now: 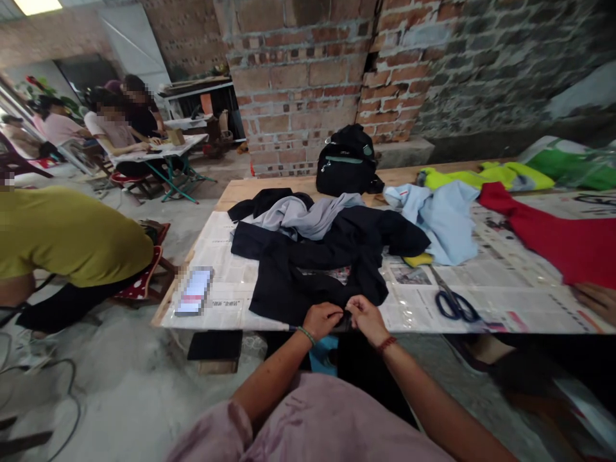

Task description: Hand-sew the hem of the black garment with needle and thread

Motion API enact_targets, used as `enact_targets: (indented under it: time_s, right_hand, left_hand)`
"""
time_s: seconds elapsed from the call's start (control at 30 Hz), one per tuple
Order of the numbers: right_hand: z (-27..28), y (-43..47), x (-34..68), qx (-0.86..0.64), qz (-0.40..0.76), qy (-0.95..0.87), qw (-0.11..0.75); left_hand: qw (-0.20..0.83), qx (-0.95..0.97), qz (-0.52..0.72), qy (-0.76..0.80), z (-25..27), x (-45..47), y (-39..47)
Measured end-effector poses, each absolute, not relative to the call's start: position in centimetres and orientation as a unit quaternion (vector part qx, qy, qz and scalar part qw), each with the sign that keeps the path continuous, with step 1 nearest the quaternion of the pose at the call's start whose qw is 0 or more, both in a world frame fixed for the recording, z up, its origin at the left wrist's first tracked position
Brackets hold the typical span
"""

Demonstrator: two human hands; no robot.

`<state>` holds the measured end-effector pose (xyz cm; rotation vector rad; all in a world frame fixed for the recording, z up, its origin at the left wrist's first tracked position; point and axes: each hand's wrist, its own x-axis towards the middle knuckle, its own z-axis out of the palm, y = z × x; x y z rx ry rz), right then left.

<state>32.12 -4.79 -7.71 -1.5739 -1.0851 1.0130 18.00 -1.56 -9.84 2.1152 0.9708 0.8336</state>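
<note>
A dark garment [317, 256] with long, bunched parts lies at the table's near edge, its grey lining [308, 215] turned outward at the back. At its front edge, my left hand [323, 319] has its fingers closed on the dark cloth. Just beside it, thumb and fingertips of my right hand [366, 321] are pinched together over the same edge. Whatever is between the right fingertips is too small to make out. To the right lie scissors [457, 305] with dark blue handles, their blades partly under cloth.
Newspaper covers the wooden table [231, 192]. A phone [194, 290] lies left; a black backpack [347, 160] stands behind. Light blue cloth [450, 221], yellow cloth [510, 174] and red cloth [543, 237] lie right, where another person's hand [597, 300] rests. A person in yellow-green [81, 237] sits left.
</note>
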Motion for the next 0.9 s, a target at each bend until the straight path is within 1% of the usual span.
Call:
enact_targets:
  time_s: [0.17,0.27,0.67,0.8,0.9]
  right_hand:
    - [-7.6,-4.3,32.0,-0.614,0.454,-0.340,0.549]
    - [-7.6,-4.0,32.0,-0.594,0.475,-0.310,0.571]
    - [-7.7,-3.7,31.9,-0.569,0.508,-0.262,0.591]
    - [-7.4,-3.7,31.9,-0.577,0.515,-0.274,0.572]
    - [-7.5,-4.0,31.9,-0.593,0.504,-0.314,0.543]
  left_hand:
    - [0.335,0.807,0.317,0.369,-9.8,18.1,-1.6]
    - [0.335,0.805,0.322,0.368,-9.8,18.1,-1.6]
    - [0.316,0.825,0.305,0.356,-9.8,18.0,-1.5]
    - [0.315,0.829,0.303,0.350,-9.7,18.0,-1.6]
    - [0.322,0.824,0.310,0.349,-9.7,18.0,-1.6]
